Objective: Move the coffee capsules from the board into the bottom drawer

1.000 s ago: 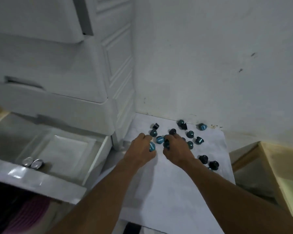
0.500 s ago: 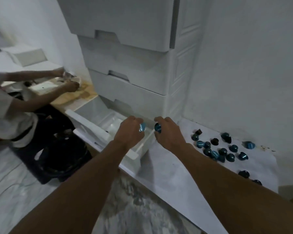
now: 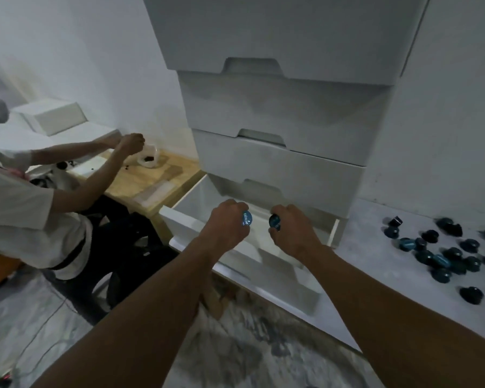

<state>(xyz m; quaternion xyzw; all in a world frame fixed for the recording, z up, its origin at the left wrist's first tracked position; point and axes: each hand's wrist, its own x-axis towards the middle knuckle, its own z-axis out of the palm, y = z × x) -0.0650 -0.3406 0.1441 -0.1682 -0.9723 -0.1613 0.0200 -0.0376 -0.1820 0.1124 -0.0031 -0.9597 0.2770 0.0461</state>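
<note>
My left hand grips a blue coffee capsule, its foil lid facing right. My right hand pinches a darker blue capsule. Both hands hover side by side over the open white bottom drawer, which is pulled out of the white drawer unit. Several blue and black capsules lie scattered on the white board to the right of the drawer. The drawer's floor is mostly hidden behind my hands.
A seated person on the left works with both hands at a small cup on a wooden surface. A white box stands beyond. Grey marbled floor lies below my arms. White wall rises behind the board.
Both hands lifted a capsule each off the board and carried it left, from the capsule pile to above the open drawer. The view swung left with them.
</note>
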